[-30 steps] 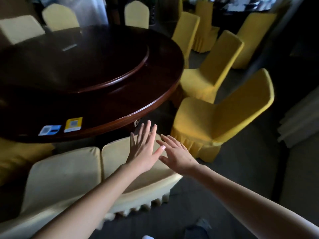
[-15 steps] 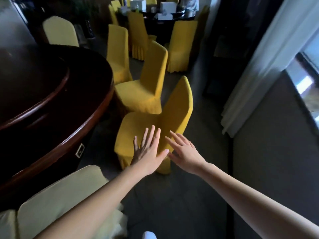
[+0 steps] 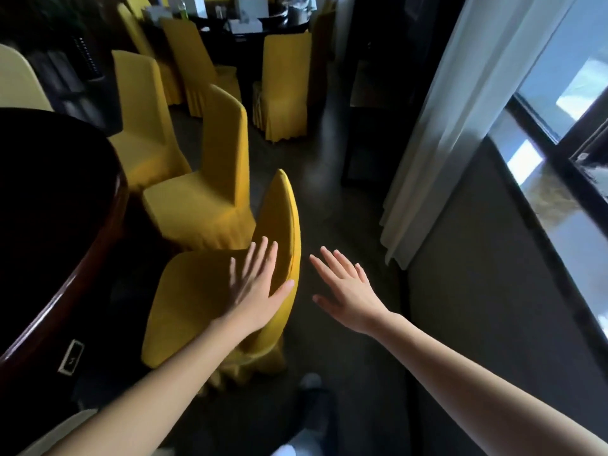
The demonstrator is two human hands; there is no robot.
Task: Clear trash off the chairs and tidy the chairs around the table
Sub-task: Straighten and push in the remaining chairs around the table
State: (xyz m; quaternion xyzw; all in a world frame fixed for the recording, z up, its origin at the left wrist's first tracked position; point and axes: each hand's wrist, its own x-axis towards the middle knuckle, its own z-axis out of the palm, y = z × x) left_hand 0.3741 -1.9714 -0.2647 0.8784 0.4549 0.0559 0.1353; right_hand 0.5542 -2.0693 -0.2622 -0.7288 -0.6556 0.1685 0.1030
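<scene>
A yellow covered chair (image 3: 187, 304) stands just in front of me beside the dark round table (image 3: 49, 205), its backrest toward the right. My left hand (image 3: 255, 286) is stretched out flat over the chair's seat near the backrest, fingers straight, holding nothing. My right hand (image 3: 345, 291) hovers open over the floor to the right of the backrest, apart from it. Two more yellow chairs (image 3: 204, 199) (image 3: 144, 126) line the table's edge further on. No trash shows on these seats.
A second table (image 3: 256, 31) with boxes and yellow chairs (image 3: 284, 87) stands at the back. A white curtain (image 3: 460, 120) and a window (image 3: 559, 103) run along the right. Dark floor lies between the chairs and the wall. My shoe (image 3: 312, 383) shows below.
My view has swung right, away from the pale chair and the table. The nearest yellow chair is now closer, and my two hands have spread apart.
</scene>
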